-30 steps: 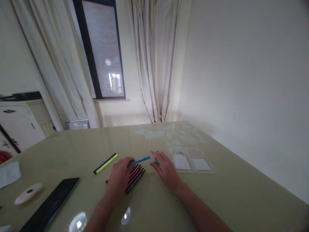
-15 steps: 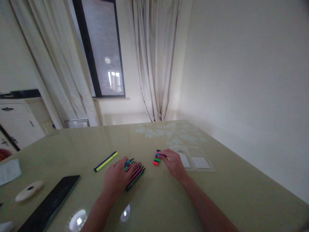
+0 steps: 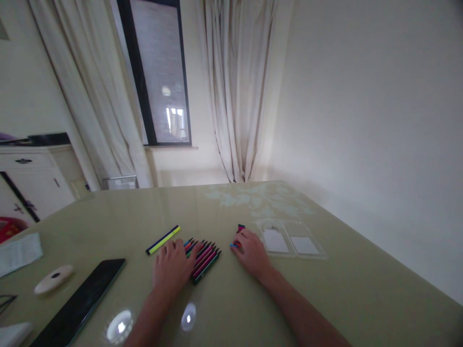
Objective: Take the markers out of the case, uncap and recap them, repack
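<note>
We are looking through one camera worn on the person's head, facing forward and down over the tabletop point(image 3: 361, 289), with the forearms point(image 3: 298, 308) entering from below and the left hand point(image 3: 171, 267) and the right hand point(image 3: 251, 251) showing fairly small in the lower half. We are viewing from above the near side, so the tabletop is running out at the bottom while its far edge is crossing the middle; beyond it, we are facing the window point(image 3: 162, 72), the curtains point(image 3: 240, 86) and, on the right, a plain wall point(image 3: 369, 120).
</note>
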Demonstrator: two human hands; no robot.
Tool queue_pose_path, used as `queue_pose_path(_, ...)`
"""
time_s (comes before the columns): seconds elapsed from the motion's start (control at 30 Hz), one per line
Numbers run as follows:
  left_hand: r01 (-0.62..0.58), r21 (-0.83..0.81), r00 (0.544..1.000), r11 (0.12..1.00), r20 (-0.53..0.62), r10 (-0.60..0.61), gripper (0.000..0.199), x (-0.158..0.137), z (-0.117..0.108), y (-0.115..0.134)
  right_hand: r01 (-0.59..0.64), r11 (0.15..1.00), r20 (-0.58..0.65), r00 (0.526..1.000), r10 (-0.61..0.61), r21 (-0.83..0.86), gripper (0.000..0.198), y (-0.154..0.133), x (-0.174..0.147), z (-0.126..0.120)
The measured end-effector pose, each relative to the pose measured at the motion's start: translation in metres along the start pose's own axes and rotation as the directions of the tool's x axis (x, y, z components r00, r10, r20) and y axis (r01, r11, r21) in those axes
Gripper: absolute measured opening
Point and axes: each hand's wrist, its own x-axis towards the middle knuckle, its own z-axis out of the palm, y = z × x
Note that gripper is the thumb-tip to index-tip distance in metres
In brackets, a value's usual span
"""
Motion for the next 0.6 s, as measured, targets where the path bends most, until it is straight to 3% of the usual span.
queue_pose_path(0.27, -0.021, 0.173, 0.999, 0.985, -0.044, 0.029, 0.111, -0.018, 0.033, 0.036, 0.012, 0.997, -0.028, 0.999, -0.014, -0.072, 0.004, 0.000, 0.001, 0.007)
queue_pose_path(0.47, -0.095, 0.189, 0.995, 0.977, -0.013, 0.099, 0.110, -0.012, 0.043, 0.022, 0.016, 0.990, -0.041, 0.999, -0.022, -0.139, 0.003, -0.003, 0.001, 0.007)
queue_pose_path(0.6, -0.181, 0.115, 0.983, 0.977, 0.038, 0.178, 0.108, -0.007, 0.040, 0.012, 0.012, 0.987, -0.040, 0.999, -0.019, -0.158, 0.006, -0.002, 0.002, 0.007)
